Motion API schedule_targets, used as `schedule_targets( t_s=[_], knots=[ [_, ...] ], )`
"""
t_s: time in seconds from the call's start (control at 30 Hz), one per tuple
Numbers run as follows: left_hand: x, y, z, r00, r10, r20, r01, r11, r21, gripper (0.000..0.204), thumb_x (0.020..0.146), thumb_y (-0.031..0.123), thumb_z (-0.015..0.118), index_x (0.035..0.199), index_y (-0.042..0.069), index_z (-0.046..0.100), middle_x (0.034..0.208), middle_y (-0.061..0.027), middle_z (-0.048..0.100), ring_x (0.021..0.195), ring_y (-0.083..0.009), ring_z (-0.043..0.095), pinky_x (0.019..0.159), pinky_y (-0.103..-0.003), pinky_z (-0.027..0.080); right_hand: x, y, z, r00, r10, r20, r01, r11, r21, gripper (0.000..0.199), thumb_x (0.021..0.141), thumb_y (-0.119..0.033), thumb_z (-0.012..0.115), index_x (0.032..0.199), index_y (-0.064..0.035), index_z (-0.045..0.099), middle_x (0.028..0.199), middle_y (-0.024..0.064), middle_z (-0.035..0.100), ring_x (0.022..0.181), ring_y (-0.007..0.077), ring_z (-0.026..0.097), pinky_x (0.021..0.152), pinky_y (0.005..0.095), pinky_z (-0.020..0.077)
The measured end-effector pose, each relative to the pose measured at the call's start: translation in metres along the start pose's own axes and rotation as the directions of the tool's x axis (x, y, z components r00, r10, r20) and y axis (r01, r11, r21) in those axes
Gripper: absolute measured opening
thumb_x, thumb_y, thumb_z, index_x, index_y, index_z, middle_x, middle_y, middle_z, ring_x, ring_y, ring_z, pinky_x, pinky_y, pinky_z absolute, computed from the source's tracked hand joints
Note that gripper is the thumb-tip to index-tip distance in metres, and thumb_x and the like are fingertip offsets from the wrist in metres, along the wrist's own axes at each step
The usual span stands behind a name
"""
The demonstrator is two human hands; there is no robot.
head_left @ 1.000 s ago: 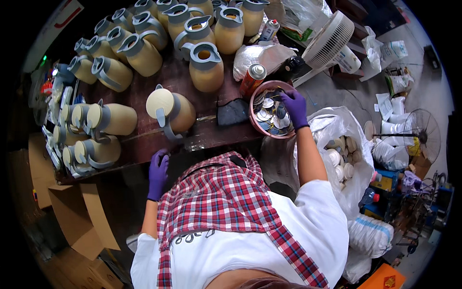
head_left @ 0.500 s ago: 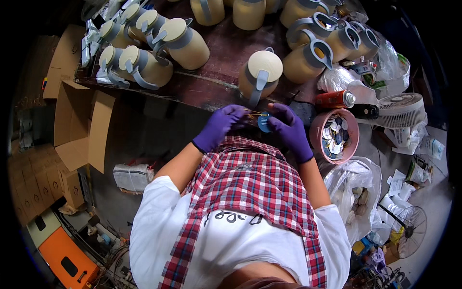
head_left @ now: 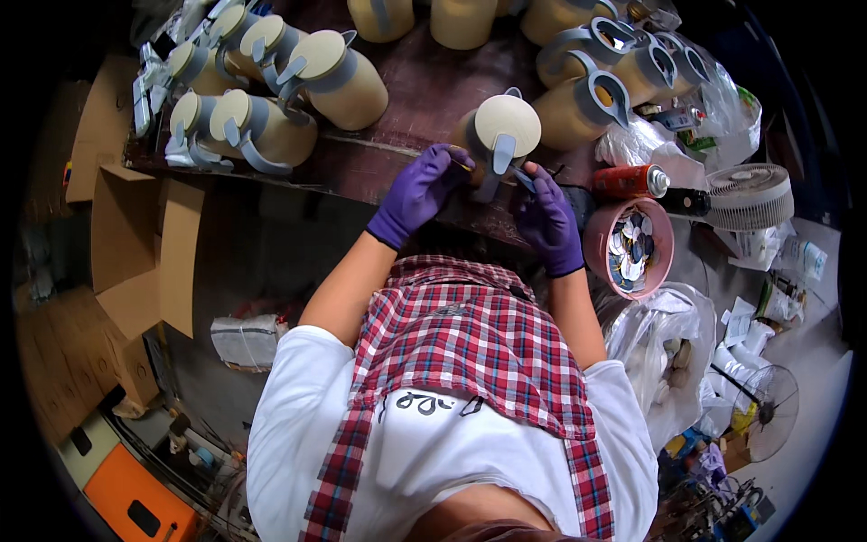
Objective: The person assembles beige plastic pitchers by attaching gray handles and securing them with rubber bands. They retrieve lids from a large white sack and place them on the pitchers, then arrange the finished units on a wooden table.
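Observation:
A beige thermos jug [head_left: 508, 126] with a grey handle stands near the table's front edge, its round lid on and its handle toward me. My left hand [head_left: 422, 194], in a purple glove, is just left of the jug's handle, fingers pinched on a thin yellow cord [head_left: 464, 165]. On the other side of the handle, my right hand [head_left: 549, 221], gloved alike, pinches a blue round tag [head_left: 523, 179] between thumb and fingers. The tag shows nearly edge-on. Part of the cord is hidden behind the handle.
Lidded jugs [head_left: 348, 86] crowd the table's left, and open-topped jugs [head_left: 587, 108] the right. A pink bucket [head_left: 666, 253] of round tags stands by my right hand, beside a red spray can [head_left: 623, 182] and a fan [head_left: 748, 197]. At left is an open carton [head_left: 181, 257].
Both hands have moved forward from the table edge to either side of the jug's handle, carrying the cord and tag. The tag has turned from face-on to nearly edge-on.

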State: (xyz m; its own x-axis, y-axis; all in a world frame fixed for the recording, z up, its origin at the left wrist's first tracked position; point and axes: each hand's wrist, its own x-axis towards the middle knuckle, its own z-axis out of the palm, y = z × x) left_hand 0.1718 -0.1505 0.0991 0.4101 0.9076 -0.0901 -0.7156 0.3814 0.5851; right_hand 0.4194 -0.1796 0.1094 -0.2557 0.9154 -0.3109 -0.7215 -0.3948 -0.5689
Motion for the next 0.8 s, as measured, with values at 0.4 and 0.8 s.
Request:
schedule_targets(
  t_s=[0.4, 0.8],
  knots=[
    [-0.027, -0.021, -0.001, 0.995, -0.059, -0.075, 0.076, 0.966, 0.248, 0.038, 0.102, 0.012, 0.062, 0.139, 0.006, 0.055, 0.088, -0.0013, 0.061, 0.079, -0.0094, 0.055, 0.079, -0.024, 0.047, -0.020, -0.003, 0.060, 0.856, -0.429, 0.290, 0.343, 0.050, -0.938, 0.015, 0.082, -0.012, 0.074, 0.097, -0.0093, 0.074, 0.089, 0.0086, 0.063, 0.084, 0.0277, 0.065, 0.075, 0.0358, 0.0516],
    [-0.043, -0.007, -0.022, 0.983, 0.176, -0.057, -0.162, 0.966, 0.200, 0.012, 0.104, 0.008, 0.054, 0.114, 0.007, 0.059, 0.116, -0.0066, 0.061, 0.115, -0.0191, 0.056, 0.105, -0.035, 0.042, -0.025, 0.003, 0.078, 0.828, -0.420, 0.373, 0.336, -0.161, -0.928, 0.013, 0.083, -0.019, 0.075, 0.092, -0.0097, 0.071, 0.088, 0.0095, 0.066, 0.083, 0.0301, 0.066, 0.072, 0.0406, 0.0520]
  ],
)
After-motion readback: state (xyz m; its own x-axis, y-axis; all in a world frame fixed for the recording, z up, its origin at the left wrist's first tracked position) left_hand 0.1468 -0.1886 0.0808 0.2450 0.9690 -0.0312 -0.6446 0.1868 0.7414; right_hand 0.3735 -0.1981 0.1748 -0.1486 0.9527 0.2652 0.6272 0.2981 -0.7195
